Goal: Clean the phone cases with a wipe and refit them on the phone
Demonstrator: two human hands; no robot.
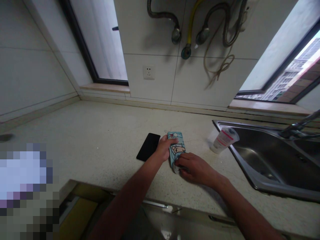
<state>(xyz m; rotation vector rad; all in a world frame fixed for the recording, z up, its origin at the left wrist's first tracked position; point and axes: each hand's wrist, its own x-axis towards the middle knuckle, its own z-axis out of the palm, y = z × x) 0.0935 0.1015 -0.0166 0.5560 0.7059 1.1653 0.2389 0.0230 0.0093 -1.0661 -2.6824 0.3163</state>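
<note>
Light-blue plastic, printed with a cartoon animal, makes up the phone case [178,149] lying between your two hands on the pale, speckled worktop [112,123]. Your left hand [163,149] comes at it from the left: the thumb lies across the upper part of its face, near the camera cutout, and the other fingers tuck in along the left edge, grasping it. Your right hand [196,166] reaches in from the right, its fingers bent and touching the lower end of the case; you cannot tell from this view whether they pinch it or only press on it. Whether a phone sits inside the case is also unclear.

Just left of your left fingers, a flat black slab [148,147], shaped like a phone, lies at a slant. To the right of your right fingers, and a little farther away from you, a clear plastic cup [224,140] with red print leans over beside the steel sink [270,161]; the tap [295,129] is farther right.

Beyond your fingers rises a tiled wall [155,43], with a white socket [149,72] ahead and to the left. Higher up hang metal hoses [163,15], a yellow pipe [192,21] and a knotted cord [222,67]. A pixelated patch hides the area at far lower left of your fingers.
</note>
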